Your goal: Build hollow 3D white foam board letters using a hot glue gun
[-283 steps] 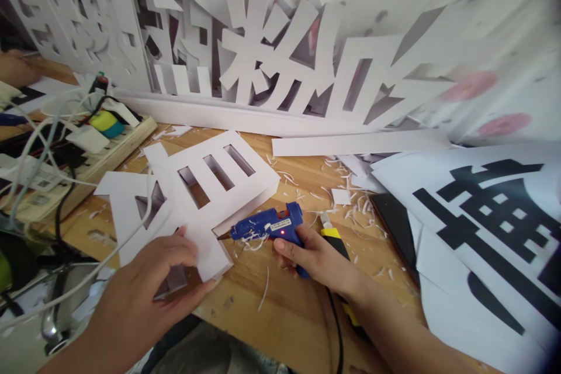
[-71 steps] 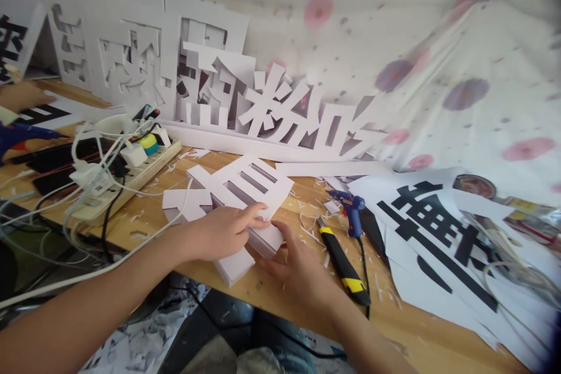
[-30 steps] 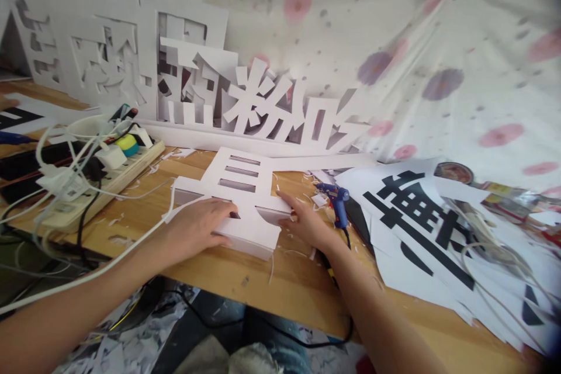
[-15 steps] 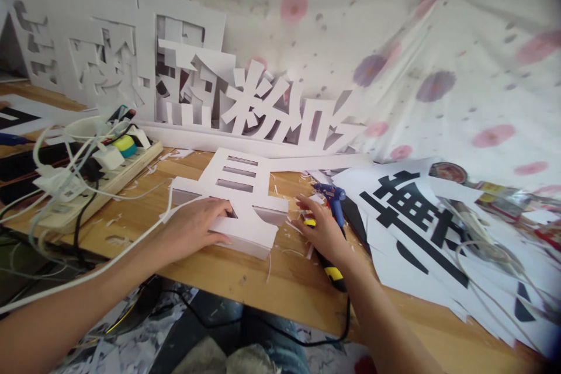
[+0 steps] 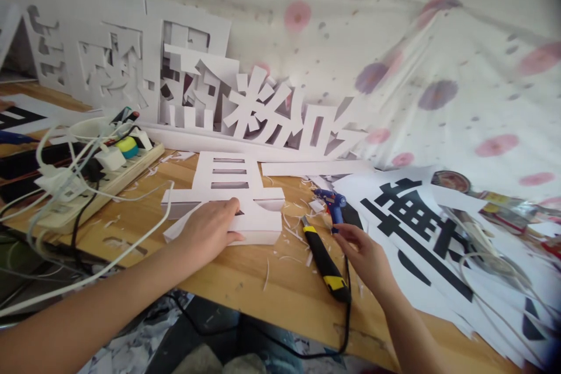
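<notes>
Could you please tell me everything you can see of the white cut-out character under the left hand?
The white cut-out character is thick, perhaps foam board, with a smooth face and upright side walls. Its upper part has three horizontal slots; below come a wide crossbar and a flared base. It lies face up on the wooden table, slotted end at the far side. The left hand rests on its lower part, hiding some.

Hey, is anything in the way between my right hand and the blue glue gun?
Nothing visible. Your right hand is at the lower end of the blue glue gun, though I can't tell whether they touch. The yellow and black cutter lies off to the left, not between them.
</notes>
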`<state>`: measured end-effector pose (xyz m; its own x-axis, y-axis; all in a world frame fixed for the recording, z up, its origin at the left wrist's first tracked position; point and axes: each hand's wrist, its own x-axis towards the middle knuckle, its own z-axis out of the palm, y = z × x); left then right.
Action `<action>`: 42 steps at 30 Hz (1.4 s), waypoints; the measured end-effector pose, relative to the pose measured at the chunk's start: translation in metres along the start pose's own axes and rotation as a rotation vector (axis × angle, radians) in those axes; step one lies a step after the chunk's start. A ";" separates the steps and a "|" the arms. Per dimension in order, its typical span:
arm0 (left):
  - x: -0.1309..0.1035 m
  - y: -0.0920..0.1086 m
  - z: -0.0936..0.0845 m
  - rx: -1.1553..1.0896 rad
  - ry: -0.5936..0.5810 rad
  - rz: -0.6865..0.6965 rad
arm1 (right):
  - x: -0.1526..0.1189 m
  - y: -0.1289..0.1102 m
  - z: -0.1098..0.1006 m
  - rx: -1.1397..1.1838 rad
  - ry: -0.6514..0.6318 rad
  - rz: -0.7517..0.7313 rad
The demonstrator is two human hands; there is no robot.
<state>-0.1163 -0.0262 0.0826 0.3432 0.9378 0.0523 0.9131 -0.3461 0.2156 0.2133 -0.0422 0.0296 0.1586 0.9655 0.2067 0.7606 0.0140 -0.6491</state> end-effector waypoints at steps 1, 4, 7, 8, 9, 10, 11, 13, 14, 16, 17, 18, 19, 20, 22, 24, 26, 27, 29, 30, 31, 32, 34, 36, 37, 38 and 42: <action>0.003 0.004 0.001 0.016 -0.002 -0.007 | 0.001 0.002 -0.003 -0.011 0.004 0.032; 0.012 0.013 0.005 0.050 -0.001 -0.010 | 0.004 0.003 -0.009 -0.042 0.038 0.088; 0.016 0.013 0.004 -0.012 0.036 0.050 | 0.005 0.000 -0.008 -0.047 0.048 0.080; 0.017 0.011 0.002 -0.052 0.054 0.070 | 0.005 -0.001 -0.006 -0.042 0.047 0.070; 0.016 0.009 0.000 -0.090 0.072 0.083 | 0.006 -0.002 -0.003 -0.038 0.051 0.064; 0.016 0.006 -0.004 -0.115 0.091 0.087 | 0.007 -0.002 -0.001 -0.036 0.061 0.064; 0.016 0.003 -0.008 -0.127 0.109 0.081 | 0.008 -0.002 0.001 -0.035 0.078 0.070; 0.017 -0.003 -0.017 -0.133 0.131 0.068 | 0.012 -0.001 0.003 -0.040 0.111 0.096; 0.019 -0.006 -0.020 -0.139 0.134 0.074 | 0.014 0.000 0.003 -0.044 0.126 0.116; 0.027 -0.014 -0.023 -0.168 0.117 0.116 | 0.020 0.003 0.003 -0.056 0.155 0.146; 0.032 -0.018 -0.022 -0.184 0.098 0.149 | 0.023 0.004 0.004 -0.061 0.174 0.152; 0.038 -0.021 -0.020 -0.190 0.077 0.183 | 0.026 0.006 0.004 -0.062 0.194 0.148; 0.045 -0.025 -0.018 -0.181 0.049 0.213 | 0.029 0.008 0.005 -0.059 0.218 0.134; 0.051 -0.027 -0.015 -0.161 0.020 0.238 | 0.032 0.010 0.007 -0.052 0.241 0.113; 0.064 -0.030 -0.009 -0.111 -0.037 0.278 | 0.039 0.015 0.011 -0.041 0.266 0.077; 0.073 -0.029 -0.003 -0.079 -0.090 0.314 | 0.045 0.018 0.016 -0.054 0.254 0.064; 0.077 -0.026 0.003 -0.077 -0.132 0.361 | 0.051 0.020 0.020 -0.077 0.226 0.070; 0.078 -0.025 0.006 -0.082 -0.144 0.383 | 0.054 0.020 0.022 -0.086 0.214 0.074; 0.078 -0.024 0.011 -0.085 -0.157 0.405 | 0.058 0.020 0.026 -0.090 0.191 0.074; 0.077 -0.024 0.013 -0.079 -0.158 0.403 | 0.060 0.020 0.027 -0.090 0.178 0.073; 0.076 -0.024 0.015 -0.071 -0.160 0.395 | 0.062 0.019 0.029 -0.089 0.162 0.071; 0.076 -0.024 0.016 -0.060 -0.160 0.390 | 0.064 0.019 0.030 -0.086 0.148 0.070; 0.075 -0.025 0.017 -0.045 -0.160 0.386 | 0.067 0.018 0.034 -0.081 0.124 0.078; 0.075 -0.025 0.018 -0.052 -0.163 0.390 | 0.069 0.018 0.037 -0.078 0.106 0.103; 0.075 -0.025 0.018 -0.061 -0.165 0.393 | 0.070 0.017 0.039 -0.078 0.101 0.121; 0.075 -0.025 0.018 -0.072 -0.166 0.393 | 0.071 0.017 0.040 -0.079 0.098 0.143; 0.076 -0.024 0.017 -0.109 -0.185 0.384 | 0.071 0.017 0.042 -0.074 0.108 0.226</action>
<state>-0.1085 0.0530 0.0652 0.6960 0.7176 -0.0241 0.6862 -0.6549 0.3167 0.2116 0.0372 0.0025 0.3928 0.9086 0.1421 0.7417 -0.2216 -0.6331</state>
